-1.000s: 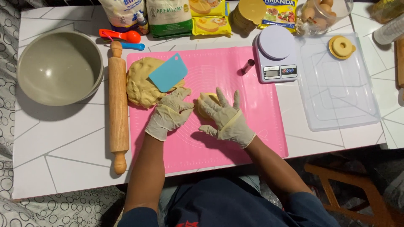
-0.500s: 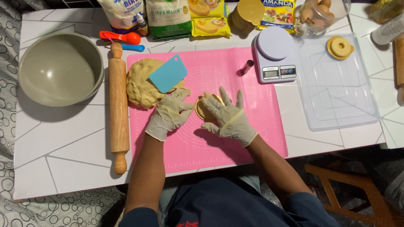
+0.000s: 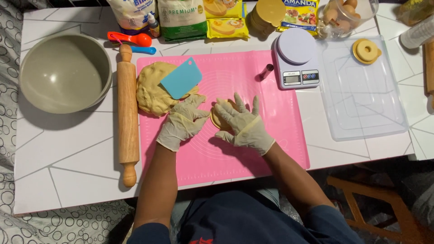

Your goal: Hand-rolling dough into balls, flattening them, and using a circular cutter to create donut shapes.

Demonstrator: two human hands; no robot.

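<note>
Gloved right hand [image 3: 244,126] and left hand [image 3: 183,122] press flat dough piece [image 3: 217,118].

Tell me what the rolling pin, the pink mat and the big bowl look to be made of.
Rolling pin: wood, matte, tan with faint grain. Pink mat: probably silicone, thin and flat, printed with guide circles. Bowl: smooth grey-green with soft sheen, likely plastic or glazed ceramic; cannot tell which.

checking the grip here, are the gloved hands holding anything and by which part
Nothing is lifted. The right hand presses flat on top of a small round yellow dough piece on the pink silicone mat; the left hand touches its left edge.
</note>
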